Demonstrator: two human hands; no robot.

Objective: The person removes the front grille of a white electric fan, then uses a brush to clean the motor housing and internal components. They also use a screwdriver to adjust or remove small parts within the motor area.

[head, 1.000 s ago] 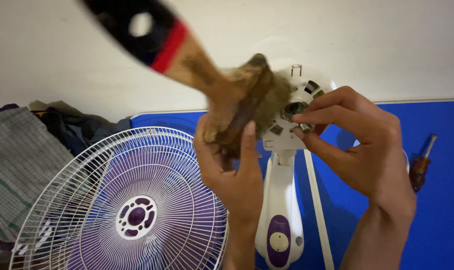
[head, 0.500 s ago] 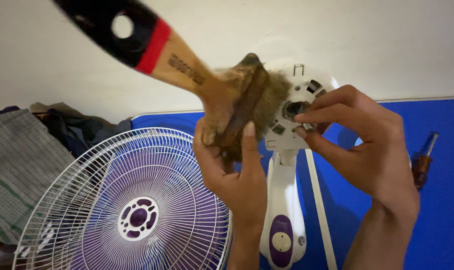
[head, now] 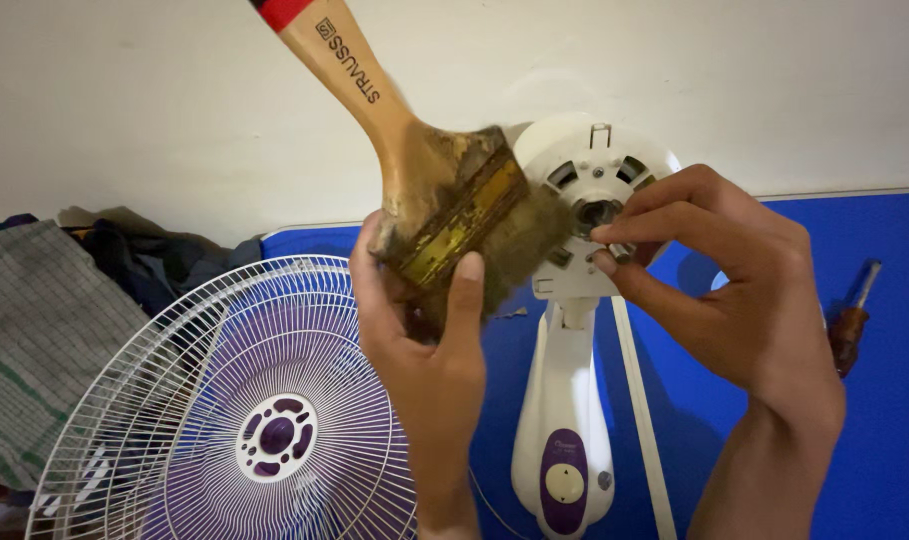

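My left hand (head: 424,340) grips a wide wooden paintbrush (head: 434,190) by its dirty metal ferrule, the handle pointing up and left out of view. Its worn bristles rest against the left side of a white fan motor head (head: 594,185). My right hand (head: 734,290) pinches the motor head's front face just below its central shaft, thumb and forefinger closed on it. The motor head stands on a white stand (head: 562,420) with a purple control panel.
A white wire fan guard (head: 244,410) with purple blades behind it leans at lower left. A blue surface (head: 894,400) lies underneath, with a brown-handled screwdriver (head: 846,325) at right. Checked cloth and dark clothes (head: 44,320) are piled at left. A pale wall is behind.
My left hand turned the brush so its handle swung upward and its flat side now faces me; the bristles shifted left and down on the motor head. My right hand stayed put.
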